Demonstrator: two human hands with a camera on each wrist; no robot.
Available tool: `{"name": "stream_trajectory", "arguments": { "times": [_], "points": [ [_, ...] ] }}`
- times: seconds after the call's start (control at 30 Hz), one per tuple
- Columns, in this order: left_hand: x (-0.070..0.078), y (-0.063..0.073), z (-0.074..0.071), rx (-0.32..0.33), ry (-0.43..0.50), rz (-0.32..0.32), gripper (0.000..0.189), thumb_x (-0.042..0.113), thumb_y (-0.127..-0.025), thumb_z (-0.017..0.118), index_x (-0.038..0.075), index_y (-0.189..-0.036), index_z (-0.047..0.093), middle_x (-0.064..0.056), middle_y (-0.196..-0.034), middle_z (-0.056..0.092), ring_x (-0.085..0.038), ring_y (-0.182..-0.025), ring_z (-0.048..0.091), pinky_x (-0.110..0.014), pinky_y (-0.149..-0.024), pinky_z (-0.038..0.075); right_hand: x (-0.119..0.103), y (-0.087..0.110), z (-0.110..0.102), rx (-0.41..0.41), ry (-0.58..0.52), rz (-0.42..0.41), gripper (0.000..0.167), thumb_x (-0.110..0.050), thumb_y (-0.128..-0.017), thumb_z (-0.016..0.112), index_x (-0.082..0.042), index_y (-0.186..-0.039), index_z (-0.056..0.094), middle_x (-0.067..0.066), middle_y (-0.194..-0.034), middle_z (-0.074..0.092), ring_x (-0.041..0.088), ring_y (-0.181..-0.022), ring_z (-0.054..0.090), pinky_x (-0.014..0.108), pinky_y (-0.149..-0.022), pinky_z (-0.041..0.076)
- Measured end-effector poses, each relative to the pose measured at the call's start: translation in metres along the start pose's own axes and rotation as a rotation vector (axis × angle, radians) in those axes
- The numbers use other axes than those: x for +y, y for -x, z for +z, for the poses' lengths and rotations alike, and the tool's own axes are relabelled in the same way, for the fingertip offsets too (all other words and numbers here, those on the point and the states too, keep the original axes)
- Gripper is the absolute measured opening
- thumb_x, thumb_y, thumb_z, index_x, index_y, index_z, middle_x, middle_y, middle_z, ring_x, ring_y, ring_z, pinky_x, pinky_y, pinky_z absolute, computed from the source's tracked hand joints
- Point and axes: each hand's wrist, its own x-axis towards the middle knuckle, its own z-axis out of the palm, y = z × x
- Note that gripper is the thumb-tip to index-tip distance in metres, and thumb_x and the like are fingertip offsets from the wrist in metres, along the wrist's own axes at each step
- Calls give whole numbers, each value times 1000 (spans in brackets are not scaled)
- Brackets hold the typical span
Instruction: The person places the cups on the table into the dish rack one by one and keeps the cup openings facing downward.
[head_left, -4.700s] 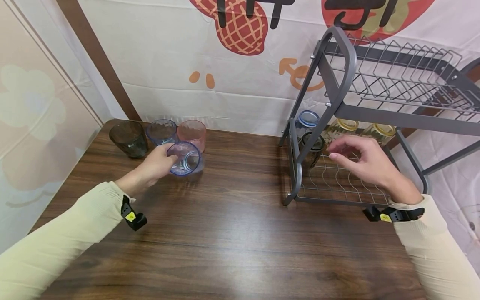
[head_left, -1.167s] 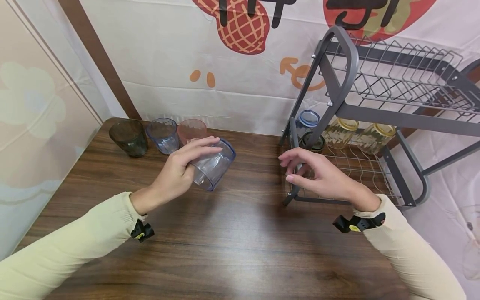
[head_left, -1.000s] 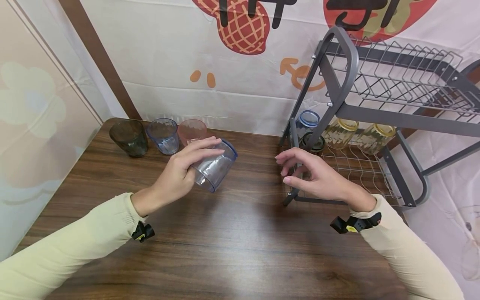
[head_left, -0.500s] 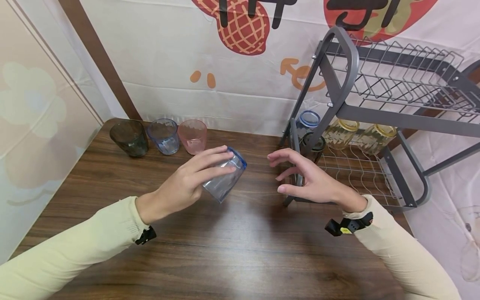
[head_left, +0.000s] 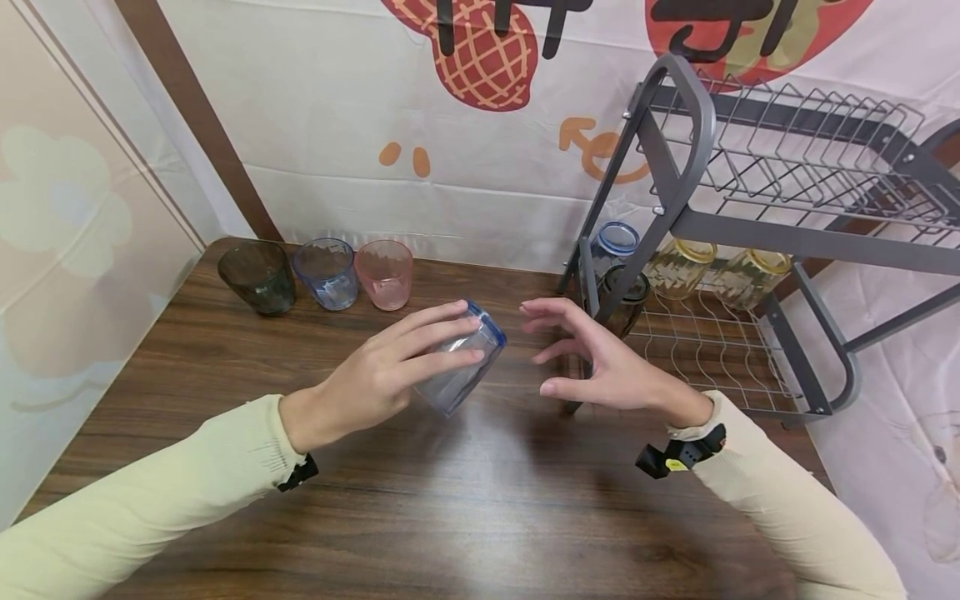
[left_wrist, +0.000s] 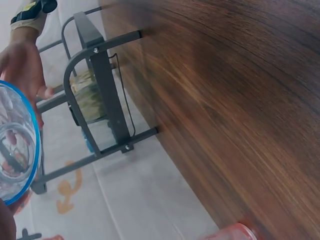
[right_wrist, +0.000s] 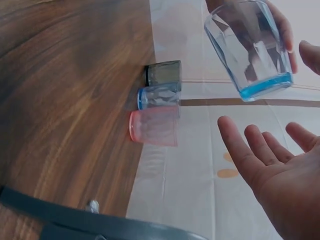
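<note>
As our left grip (head_left: 382, 368) clasps clear tumbler (head_left: 454, 377), tilted above surface (head_left: 465, 517), our right grip (head_left: 603, 360) hangs just right of it, relaxed, holding nothing. Tumbler looks light, stiff, perhaps slippery; we judge side walls (right_wrist: 252, 52) best hold.

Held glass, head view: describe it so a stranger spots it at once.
Over the wooden table, look between the grey rack and the pink glass. There the left hand holds a tilted, see-through glass edged in blue. Being the only glass in a hand sets it apart.
</note>
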Motion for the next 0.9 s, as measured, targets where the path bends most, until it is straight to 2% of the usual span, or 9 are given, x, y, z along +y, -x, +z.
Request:
{"name": "stream_trajectory", "arguments": {
  "times": [0.27, 0.4, 0.57, 0.7, 0.9],
  "points": [
    [2, -1, 5, 0, -29, 38, 64, -25, -80, 35, 3, -129, 67, -20, -140, 59, -39, -136, 50, -45, -115, 43, 0, -12, 13, -8, -77, -38, 102, -21, -88, 83, -15, -162, 13, 11, -160, 28, 36, -144, 36, 55, -103, 52],
    [3, -3, 7, 14, -36, 51, 57, -22, -85, 38, 3, -128, 68, -20, -138, 60, -39, -135, 51, -45, -115, 43, 0, -17, 18, -18, -92, -47, 108, -18, -86, 85, -13, -163, 9, 11, -161, 26, 32, -145, 35, 56, -103, 51],
    [4, -6, 9, 34, -52, 75, 45, -16, -94, 43, 2, -126, 68, -21, -136, 61, -39, -133, 52, -45, -113, 45, 3, -21, 27, -29, -85, -46, 112, -17, -84, 86, -13, -163, 6, 12, -164, 22, 28, -149, 31, 52, -104, 51],
    [5, -8, 11, 40, -65, 88, 48, -18, -92, 41, 2, -126, 68, -21, -135, 62, -39, -132, 53, -45, -113, 45, 4, -23, 34, -16, -85, -47, 115, -26, -84, 86, -19, -163, 3, 12, -165, 20, 26, -150, 28, 44, -109, 48],
    [6, -9, 16, 43, -72, 87, 44, -16, -97, 42, 3, -126, 69, -20, -135, 62, -38, -133, 53, -45, -112, 46, 7, -27, 40, 5, -120, -57, 120, -36, -82, 86, -18, -163, 0, 12, -163, 18, 28, -146, 34, 47, -113, 44]
  ]
}}
